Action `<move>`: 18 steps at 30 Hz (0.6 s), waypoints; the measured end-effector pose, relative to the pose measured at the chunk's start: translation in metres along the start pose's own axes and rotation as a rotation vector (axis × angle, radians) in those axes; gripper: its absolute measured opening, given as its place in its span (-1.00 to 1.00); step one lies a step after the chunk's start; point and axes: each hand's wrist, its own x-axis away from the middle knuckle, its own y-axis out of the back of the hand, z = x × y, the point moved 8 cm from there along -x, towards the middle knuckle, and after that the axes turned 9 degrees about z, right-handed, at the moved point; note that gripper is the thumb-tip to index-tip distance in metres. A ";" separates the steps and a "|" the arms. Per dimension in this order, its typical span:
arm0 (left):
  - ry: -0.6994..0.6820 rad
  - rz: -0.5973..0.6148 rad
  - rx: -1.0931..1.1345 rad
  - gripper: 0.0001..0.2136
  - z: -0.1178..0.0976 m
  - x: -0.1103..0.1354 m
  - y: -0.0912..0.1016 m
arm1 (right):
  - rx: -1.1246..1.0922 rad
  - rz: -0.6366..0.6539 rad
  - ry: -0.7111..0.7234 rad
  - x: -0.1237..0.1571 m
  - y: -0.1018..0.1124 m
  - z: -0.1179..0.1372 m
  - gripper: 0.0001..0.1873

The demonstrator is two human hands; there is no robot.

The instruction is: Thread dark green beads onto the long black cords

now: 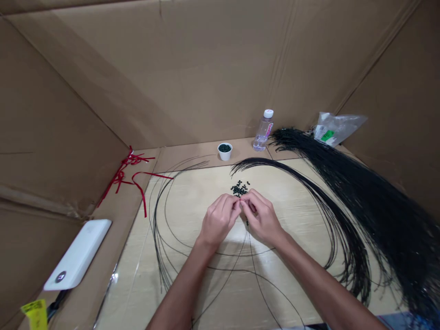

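The left hand (pixel 218 217) and right hand (pixel 263 217) meet over the middle of the table (pixel 192 197), thumbs and forefingers pinched closed, tip against tip; what they pinch is too small to tell; thin dark strands (pixel 252 259) run from just below them toward the near edge, with a small dark bead (pixel 247 223) at the top; loose dark beads (pixel 236 189) lie just beyond the fingertips; farther back stand a white cup (pixel 225 156) filled with dark pieces and, to its right, a clear bottle (pixel 263 133); a curved black bundle (pixel 340 224) lies right of the hands, a thicker bundle (pixel 371 201) beyond it; red ribbon (pixel 129 158) lies far left, a white device (pixel 79 252) near left.
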 end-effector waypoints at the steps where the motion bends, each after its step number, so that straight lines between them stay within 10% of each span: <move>1: 0.003 -0.004 0.015 -0.84 0.001 0.000 0.000 | -0.002 0.002 0.003 0.000 0.000 0.001 -0.80; 9: 0.104 -0.073 0.208 -0.82 0.012 -0.004 0.009 | -0.105 -0.068 -0.109 -0.005 0.003 -0.009 -0.79; 18: 0.298 0.424 0.495 -0.81 0.018 0.002 -0.026 | -0.412 -0.160 -0.242 -0.002 0.001 -0.034 -0.72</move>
